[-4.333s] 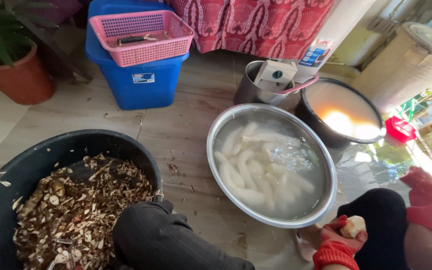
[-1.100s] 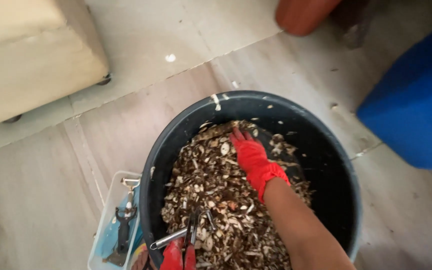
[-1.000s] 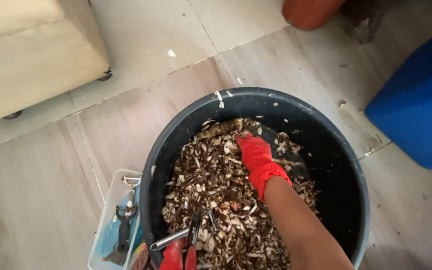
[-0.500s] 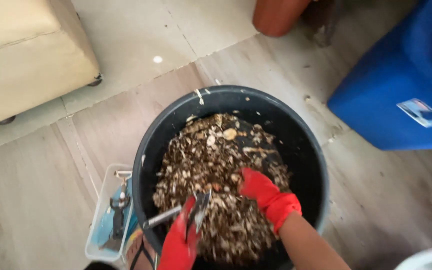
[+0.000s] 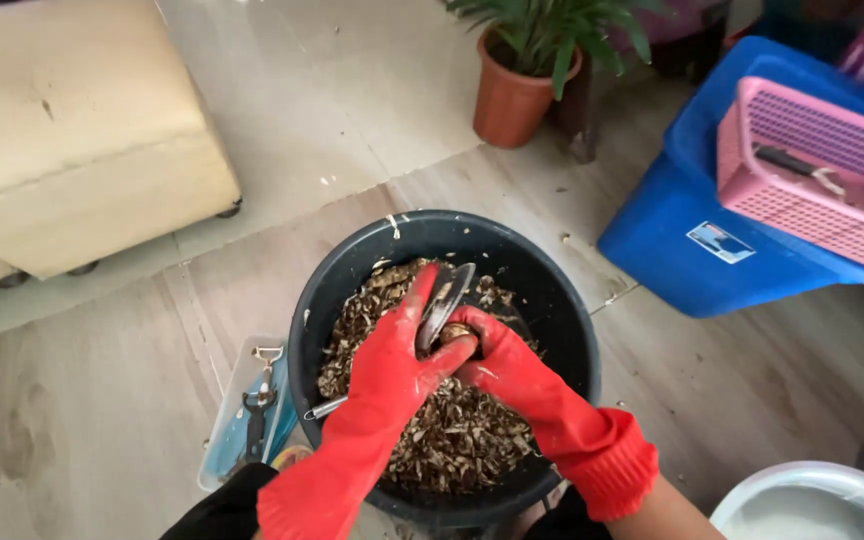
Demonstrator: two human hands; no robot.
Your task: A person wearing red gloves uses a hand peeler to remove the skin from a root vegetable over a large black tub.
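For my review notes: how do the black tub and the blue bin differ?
The black tub is round, open and holds brownish peelings; the blue bin is boxy, closed, with a pink basket on top. The tub lies under both gloved hands, the bin beyond them. Both stand on the floor.

Red-gloved left hand w/ peeler & right hand meet over black tub of peelings.
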